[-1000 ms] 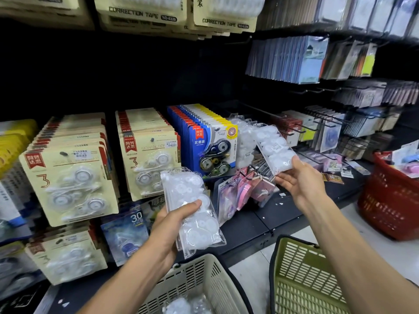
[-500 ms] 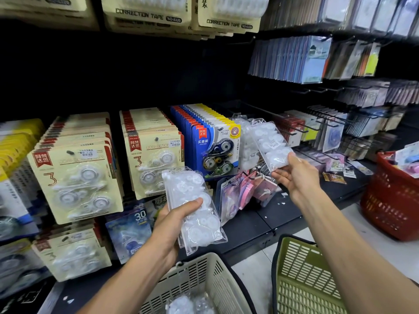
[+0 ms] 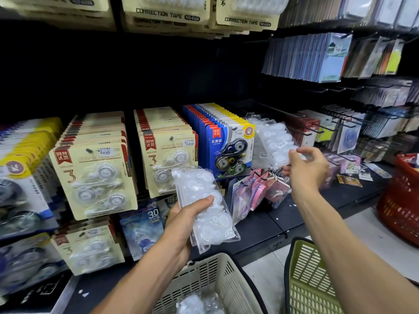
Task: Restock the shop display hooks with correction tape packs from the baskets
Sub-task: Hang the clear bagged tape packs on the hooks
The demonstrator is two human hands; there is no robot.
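Dark display wall (image 3: 158, 71), black shelf ledge (image 3: 267, 225), pale tiled floor (image 3: 371, 234), dim aisle under overhead light

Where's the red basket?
Far right of the head view, the red basket sits on the floor beside the dark shelf, beyond the green basket.

Dim shop, dark recess above; wide-angle bending (edges blurred), glare on plastic.

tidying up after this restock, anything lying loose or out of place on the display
Yes: a few small loose card packets lie scattered flat on the dark shelf ledge at right, beside the red plastic basket, instead of hanging on hooks.
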